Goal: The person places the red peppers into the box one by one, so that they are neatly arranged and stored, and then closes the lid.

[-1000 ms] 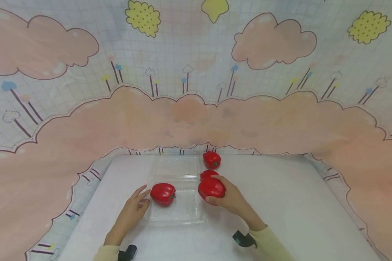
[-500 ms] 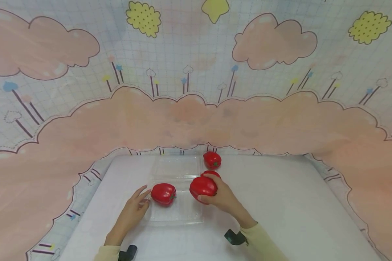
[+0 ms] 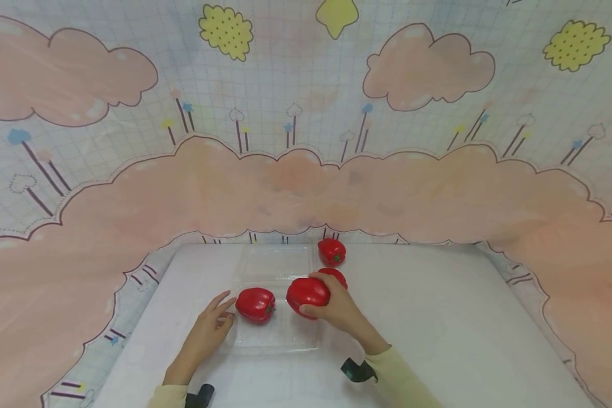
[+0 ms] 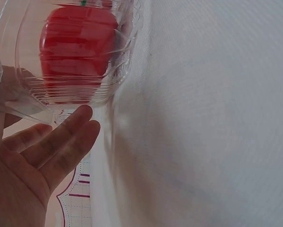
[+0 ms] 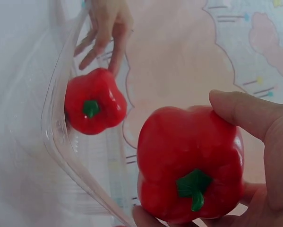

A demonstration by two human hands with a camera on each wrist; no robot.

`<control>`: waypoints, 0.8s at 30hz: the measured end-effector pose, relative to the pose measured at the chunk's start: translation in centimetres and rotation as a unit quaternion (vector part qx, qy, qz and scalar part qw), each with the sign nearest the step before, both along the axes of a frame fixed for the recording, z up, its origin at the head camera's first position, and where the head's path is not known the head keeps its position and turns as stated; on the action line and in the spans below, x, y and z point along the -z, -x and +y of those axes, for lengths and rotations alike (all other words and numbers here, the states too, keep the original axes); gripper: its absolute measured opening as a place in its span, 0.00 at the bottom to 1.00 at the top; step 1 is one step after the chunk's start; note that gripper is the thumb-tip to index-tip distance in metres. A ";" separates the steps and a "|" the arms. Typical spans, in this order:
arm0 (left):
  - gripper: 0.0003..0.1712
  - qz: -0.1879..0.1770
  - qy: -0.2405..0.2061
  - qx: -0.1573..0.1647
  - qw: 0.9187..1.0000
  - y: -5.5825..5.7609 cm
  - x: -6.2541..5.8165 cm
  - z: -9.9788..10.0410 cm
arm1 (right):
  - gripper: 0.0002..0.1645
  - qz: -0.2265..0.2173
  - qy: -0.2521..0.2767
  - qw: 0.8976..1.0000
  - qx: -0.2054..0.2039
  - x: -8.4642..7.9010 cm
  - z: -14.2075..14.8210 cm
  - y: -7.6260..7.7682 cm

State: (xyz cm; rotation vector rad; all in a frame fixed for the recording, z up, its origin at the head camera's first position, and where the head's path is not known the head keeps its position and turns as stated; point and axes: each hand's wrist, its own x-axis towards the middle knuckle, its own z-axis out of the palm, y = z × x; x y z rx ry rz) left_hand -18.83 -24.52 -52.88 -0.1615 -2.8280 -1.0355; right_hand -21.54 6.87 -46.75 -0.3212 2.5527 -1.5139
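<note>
My right hand [image 3: 339, 309] grips a red bell pepper [image 3: 307, 296] with a green stem, holding it above the right part of a clear plastic box [image 3: 275, 338]. In the right wrist view the thumb and fingers wrap the sides of that held pepper [image 5: 188, 156]. Another red bell pepper [image 3: 255, 305] lies in the left part of the box, seen through its wall in the left wrist view. At the box's left side is my left hand [image 3: 206, 328], fingers extended; in the left wrist view its fingertips [image 4: 84, 113] are at the box wall.
The transparent lid [image 3: 277, 263] lies opened out behind the box. A red bell pepper [image 3: 331, 252] sits by the lid's right side at the table's far edge. One more pepper [image 3: 336, 276] is partly hidden behind my right hand. White table [image 3: 438, 317] surrounds them.
My right hand has carried its bell pepper leftward, from the box's right edge to over the box. My left hand and the other peppers stay where they were.
</note>
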 end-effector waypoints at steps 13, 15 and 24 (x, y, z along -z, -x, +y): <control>0.27 0.002 0.001 -0.002 1.000 -0.1 0.0 -0.1 | 0.46 0.003 0.001 1.000 -0.011 0.6 -1.7 0.0; 0.27 0.007 -0.001 -0.002 1.000 -0.1 0.1 -0.1 | 0.46 0.008 -0.002 1.000 -0.008 0.8 -2.0 0.0; 0.27 0.009 0.001 -0.004 1.000 -0.1 0.2 0.0 | 0.45 0.044 -0.031 0.998 -0.019 1.6 -2.7 -0.1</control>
